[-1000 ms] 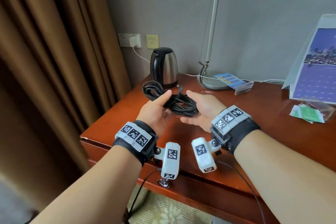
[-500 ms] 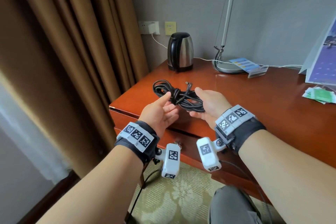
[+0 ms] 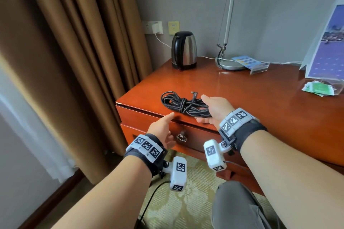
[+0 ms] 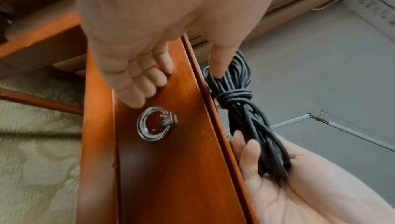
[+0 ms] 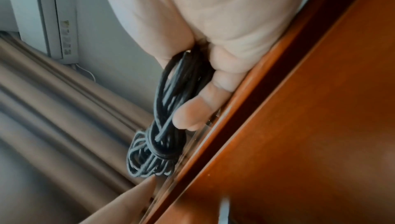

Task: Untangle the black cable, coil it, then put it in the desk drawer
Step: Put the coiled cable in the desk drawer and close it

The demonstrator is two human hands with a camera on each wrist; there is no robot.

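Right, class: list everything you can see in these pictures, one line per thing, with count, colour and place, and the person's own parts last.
black cable: one, black, coiled and tied at the middle, over the desk's front edge
desk: one, reddish-brown wood, against the grey wall
drawer: one, reddish-brown, below the desktop, shut
ring pull: one, silver, on the drawer front
kettle: one, black and steel, back left of desktop
lamp: one, silver, right of the kettle
curtain: one, brown, left of the desk
left hand: one, fingers relaxed, near the ring pull
right hand: one, holds the cable's right end
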